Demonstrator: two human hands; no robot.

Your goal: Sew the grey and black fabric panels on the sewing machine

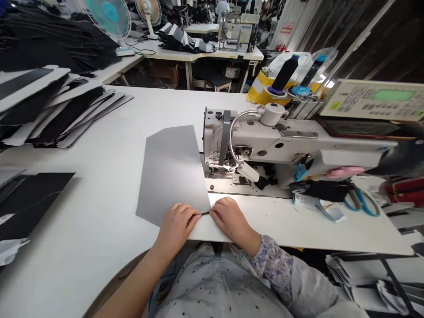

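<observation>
A grey fabric panel (170, 170) lies flat on the white table (99, 185), just left of the sewing machine (265, 141). My left hand (177, 223) rests curled on the panel's near corner. My right hand (228, 218) sits beside it, fingers curled. Between the two hands runs a thin dark strip (204, 213), pinched at each end by my fingertips. The machine's needle area (220, 170) is a short way beyond the hands.
Stacks of black and white cut pieces (53, 106) lie at the left, a black panel (29, 198) nearer. Blue scissors (361, 201) and labels lie right of the machine. Thread cones (286, 75) and a control panel (374, 99) stand behind. Fans and another machine are farther back.
</observation>
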